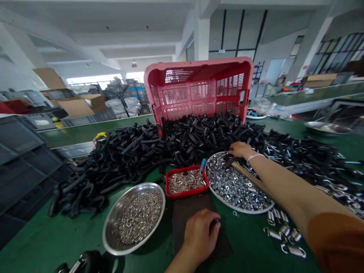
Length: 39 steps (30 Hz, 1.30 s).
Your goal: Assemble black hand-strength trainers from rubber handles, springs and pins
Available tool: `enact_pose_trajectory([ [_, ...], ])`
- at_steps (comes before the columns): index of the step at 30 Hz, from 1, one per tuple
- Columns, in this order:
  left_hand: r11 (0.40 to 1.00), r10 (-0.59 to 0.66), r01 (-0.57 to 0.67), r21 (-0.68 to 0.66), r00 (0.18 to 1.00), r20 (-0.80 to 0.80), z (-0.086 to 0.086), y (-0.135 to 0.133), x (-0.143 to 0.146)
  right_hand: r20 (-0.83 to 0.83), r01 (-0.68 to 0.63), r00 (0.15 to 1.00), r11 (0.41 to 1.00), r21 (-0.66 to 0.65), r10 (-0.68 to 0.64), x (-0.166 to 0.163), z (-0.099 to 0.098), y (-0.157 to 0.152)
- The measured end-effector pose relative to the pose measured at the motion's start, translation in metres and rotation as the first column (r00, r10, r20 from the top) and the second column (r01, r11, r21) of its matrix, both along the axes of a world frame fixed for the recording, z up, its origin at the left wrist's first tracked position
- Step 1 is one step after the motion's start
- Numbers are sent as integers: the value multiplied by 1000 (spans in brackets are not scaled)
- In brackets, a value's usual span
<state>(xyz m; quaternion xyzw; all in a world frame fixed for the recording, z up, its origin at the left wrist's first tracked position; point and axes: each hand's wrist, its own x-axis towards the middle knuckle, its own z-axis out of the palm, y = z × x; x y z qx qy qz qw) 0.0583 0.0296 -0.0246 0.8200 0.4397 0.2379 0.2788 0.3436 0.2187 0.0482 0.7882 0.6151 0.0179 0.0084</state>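
Observation:
My left hand [201,232] hovers over a dark flat pad [182,216], fingers curled in and thumb close to the index finger; anything inside the curl is hidden. Reaching forward, my right hand [241,149] is at the near edge of a heap of black curved parts [199,132], its fingers bent together and their tips touching dark pieces I cannot make out. Below it, a hammer [247,174] with a wooden handle lies across a round tray [227,204] of small shiny metal pieces. Small metal pins [186,181] fill a red box [186,195] between the hands.
A steel bowl [106,231] of small metal rings and pieces stands left of the pad. Several springs [284,229] lie under my right forearm. A tipped pink crate [199,66] opens onto the black heap. Grey bins [25,151] are stacked at far left.

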Motion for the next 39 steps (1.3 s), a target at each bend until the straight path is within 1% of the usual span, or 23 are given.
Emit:
enact_pose_trajectory([
  [3, 1000, -24, 24, -17, 999, 30, 1, -3, -3, -19, -38, 999, 997, 64, 39, -4, 4, 4],
  [6, 998, -22, 25, -51, 998, 62, 2, -2, -5, -85, -98, 991, 989, 115, 108, -5, 10, -1],
  [10, 998, -16, 20, -62, 998, 69, 1, 0, -5, -176, -166, 966, 978, 127, 187, 4, 11, -21],
  [13, 999, -6, 7, -39, 1000, 29, 0, -1, -3, -166, -168, 968, 979, 118, 187, 22, 10, -42],
  [17, 1000, -15, 15, 11, 1000, -17, 0, -3, 2, -124, -201, 971, 978, 52, 206, 39, 10, -76],
  [21, 998, -28, 30, 51, 998, -52, 1, -5, 4, -81, -264, 962, 964, -41, 260, 40, 11, -105],
  [23, 999, -18, 22, 46, 997, -76, 3, -4, 3, -33, -251, 968, 965, -78, 249, 39, 11, -118],
  [26, 1000, -6, 8, 16, 993, -119, 7, -2, 7, 47, -192, 979, 970, -150, 201, 42, 8, -137],
  [29, 999, -43, 43, -8, 990, -133, 16, 2, 23, 90, -154, 981, 971, -184, 173, 43, 1, -152],
  [31, 996, -94, 95, -2, 985, -144, 23, 5, 38, 91, -155, 981, 973, -173, 172, 43, -3, -159],
  [34, 989, -136, 144, 32, 974, -182, 33, 9, 62, 64, -153, 985, 982, -108, 160, 45, -9, -165],
  [37, 988, -121, 139, 61, 964, -237, 39, 15, 75, -15, -147, 989, 989, -18, 146, 55, -11, -166],
  [39, 989, -87, 115, 88, 957, -278, 40, 21, 79, -90, -115, 989, 992, 54, 120, 65, -10, -165],
])
